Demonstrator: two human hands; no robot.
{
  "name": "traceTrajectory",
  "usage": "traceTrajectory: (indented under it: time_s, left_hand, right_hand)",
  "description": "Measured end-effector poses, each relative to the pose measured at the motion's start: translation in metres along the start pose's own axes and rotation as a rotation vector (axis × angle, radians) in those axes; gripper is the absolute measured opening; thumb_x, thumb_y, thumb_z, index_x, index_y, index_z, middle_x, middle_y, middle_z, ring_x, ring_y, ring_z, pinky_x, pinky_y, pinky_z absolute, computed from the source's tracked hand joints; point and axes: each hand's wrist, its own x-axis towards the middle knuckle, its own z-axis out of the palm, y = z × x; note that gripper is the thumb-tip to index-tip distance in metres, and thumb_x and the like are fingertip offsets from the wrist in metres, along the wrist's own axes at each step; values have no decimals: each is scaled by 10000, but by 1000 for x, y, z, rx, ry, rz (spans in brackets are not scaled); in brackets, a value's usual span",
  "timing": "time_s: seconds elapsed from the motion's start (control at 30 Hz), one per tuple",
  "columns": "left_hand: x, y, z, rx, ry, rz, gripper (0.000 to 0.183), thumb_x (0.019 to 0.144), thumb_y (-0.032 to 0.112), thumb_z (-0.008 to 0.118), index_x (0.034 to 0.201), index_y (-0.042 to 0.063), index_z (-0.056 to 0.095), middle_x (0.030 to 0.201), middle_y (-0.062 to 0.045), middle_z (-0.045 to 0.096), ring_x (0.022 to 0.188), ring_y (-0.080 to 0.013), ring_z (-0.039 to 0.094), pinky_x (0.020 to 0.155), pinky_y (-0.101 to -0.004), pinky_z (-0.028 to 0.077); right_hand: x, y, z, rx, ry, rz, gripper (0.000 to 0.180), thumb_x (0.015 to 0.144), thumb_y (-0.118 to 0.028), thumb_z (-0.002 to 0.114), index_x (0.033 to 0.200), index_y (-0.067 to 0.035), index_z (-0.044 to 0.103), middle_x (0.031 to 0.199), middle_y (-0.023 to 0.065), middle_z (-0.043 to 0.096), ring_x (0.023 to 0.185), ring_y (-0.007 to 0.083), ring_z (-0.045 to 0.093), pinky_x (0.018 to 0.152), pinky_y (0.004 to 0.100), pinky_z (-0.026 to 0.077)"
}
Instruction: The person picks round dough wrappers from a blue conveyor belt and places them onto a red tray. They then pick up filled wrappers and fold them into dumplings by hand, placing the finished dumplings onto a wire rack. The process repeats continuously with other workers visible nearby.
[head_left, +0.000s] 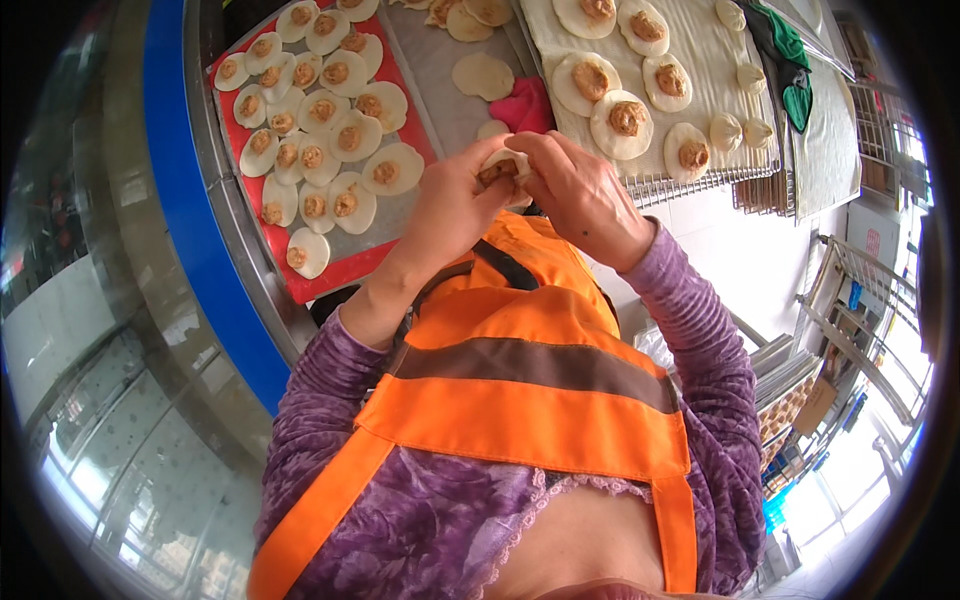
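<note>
Between my two hands is a round dough wrapper (513, 160) with meat filling inside, its edge partly gathered up. My left hand (457, 199) cups it from the left, the thumb pressed at the filling. My right hand (581, 195) pinches the edge from the right; its fingertips partly hide the dough. To the left, several flat wrappers topped with filling (322, 111) lie on a metal worktop and a red mat (345, 264). On the right, larger filled wrappers (626, 124) and several pleated closed buns (725, 132) rest on a cloth-lined wire rack (720, 67).
Plain dough discs (484, 76) and a pink cloth (523, 107) lie beyond my hands. A green and dark cloth (796, 94) hangs at the rack's right. A blue edge strip (191, 187) borders the worktop; egg trays (787, 409) are stacked at lower right.
</note>
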Motion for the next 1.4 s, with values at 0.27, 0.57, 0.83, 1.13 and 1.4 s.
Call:
traceTrajectory:
  time_s: [0.27,0.57,0.83,1.13,1.4]
  left_hand:
    - [3,-4,15,-1118,15,-65,456,964,140,475,1378,-7,351,1328,-144,472,1169,-204,508,961,-351,444]
    - [11,3,31,-595,317,-32,367,938,58,493,1299,-9,497,1213,-109,590,1047,-117,572,898,-262,463]
    - [9,1,29,-522,298,-59,387,903,-17,486,1287,10,523,1110,-87,624,953,-107,596,831,-234,485]
    - [14,1,19,-574,243,-5,421,901,-10,471,1322,4,477,1128,-93,605,973,-129,586,846,-254,477]
    - [9,7,18,-247,242,38,387,936,56,452,1303,-68,458,1275,-135,536,1094,-169,549,886,-281,489]
  right_hand:
    - [1,2,-3,82,158,90,64,811,-5,593,865,-11,559,748,135,567,649,324,588,570,364,475]
    - [7,5,-8,-22,70,20,102,825,-14,596,916,-13,550,756,133,578,668,310,600,575,362,473]
    - [8,11,-4,49,8,7,111,814,-12,577,914,-2,527,788,160,570,706,356,588,584,400,467]
    - [11,14,1,32,57,17,104,804,5,572,896,-16,529,773,144,570,687,353,584,563,397,467]
    - [12,10,-2,121,-14,71,152,788,26,597,922,-8,532,765,144,584,672,342,599,561,386,474]
